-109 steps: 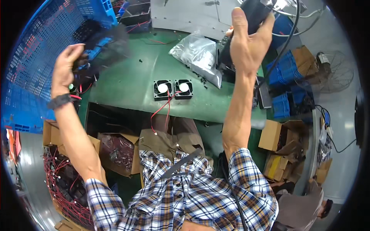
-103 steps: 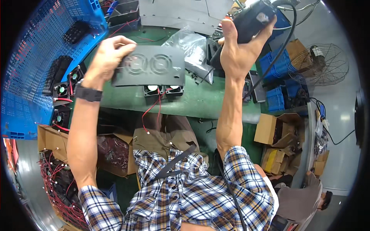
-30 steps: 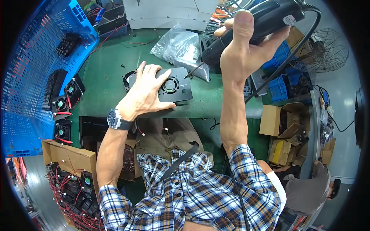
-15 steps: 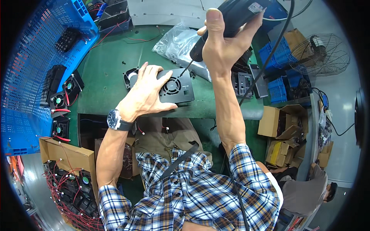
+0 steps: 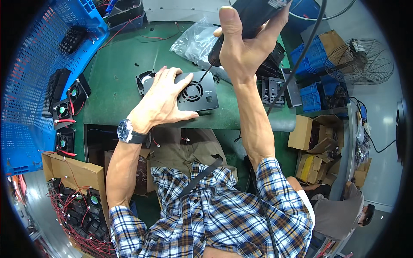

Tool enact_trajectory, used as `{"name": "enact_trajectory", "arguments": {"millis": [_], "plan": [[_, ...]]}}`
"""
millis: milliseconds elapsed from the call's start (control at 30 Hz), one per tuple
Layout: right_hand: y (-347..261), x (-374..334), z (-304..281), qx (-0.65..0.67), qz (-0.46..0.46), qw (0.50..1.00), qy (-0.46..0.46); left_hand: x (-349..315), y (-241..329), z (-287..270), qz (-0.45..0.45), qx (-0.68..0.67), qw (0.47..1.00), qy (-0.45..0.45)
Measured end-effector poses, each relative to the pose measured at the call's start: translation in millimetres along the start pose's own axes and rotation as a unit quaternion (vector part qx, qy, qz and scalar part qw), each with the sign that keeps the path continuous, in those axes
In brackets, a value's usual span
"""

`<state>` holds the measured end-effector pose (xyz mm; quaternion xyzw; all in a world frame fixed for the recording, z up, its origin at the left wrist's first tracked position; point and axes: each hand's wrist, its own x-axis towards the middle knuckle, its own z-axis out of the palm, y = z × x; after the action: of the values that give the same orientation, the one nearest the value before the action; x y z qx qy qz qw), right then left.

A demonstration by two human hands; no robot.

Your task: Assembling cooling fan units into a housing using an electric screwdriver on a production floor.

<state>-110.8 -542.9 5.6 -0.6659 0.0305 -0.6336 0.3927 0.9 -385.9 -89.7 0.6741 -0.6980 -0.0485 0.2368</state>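
My left hand (image 5: 161,96) is spread across a black metal panel (image 5: 200,92) with a round fan grille and a square cutout. Its thumb lies along the panel's near edge and its fingers reach over the far side, steadying it on the bench. Raised above the panel, my right hand (image 5: 247,53) is wrapped round a black electric screwdriver (image 5: 247,19). The thin bit (image 5: 205,74) slants down to a hole at the upper edge of the grille. Part of a black fan frame (image 5: 140,81) pokes out beyond my left fingers.
A green bench (image 5: 116,94) carries a clear plastic bag (image 5: 191,45), black housings (image 5: 273,90) and small fans (image 5: 64,109). A blue crate (image 5: 32,81) stands at the left, a carton of wired fans (image 5: 77,210) below it. A cable (image 5: 303,56) hangs at right; another person (image 5: 340,213) sits farther off.
My right hand and the screwdriver have shifted slightly left, and the bit has moved with them along the grille's upper edge. My left hand remains on the panel.
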Motion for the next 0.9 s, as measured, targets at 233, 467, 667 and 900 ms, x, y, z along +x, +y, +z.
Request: {"name": "enact_trajectory", "arguments": {"millis": [233,467,667,900], "plan": [[6.4,-1.3,7.7,0.013,-0.059,0.998,-0.029,2.6,-2.0,-1.7,0.014,-0.021,1.000,0.002],[9.2,-1.5,10.6,0.140,-0.012,0.990,-0.024,13.1,-1.5,-6.9,-0.008,-0.027,0.998,-0.049],[8.2,-1.8,3.5,0.094,-0.009,0.992,-0.080,23.7,-5.9,-8.3,0.014,-0.036,0.997,-0.073],[5.6,17.5,4.4,0.090,-0.105,0.989,0.055,29.7,-16.7,-11.4,0.045,-0.055,0.994,-0.084]]}}
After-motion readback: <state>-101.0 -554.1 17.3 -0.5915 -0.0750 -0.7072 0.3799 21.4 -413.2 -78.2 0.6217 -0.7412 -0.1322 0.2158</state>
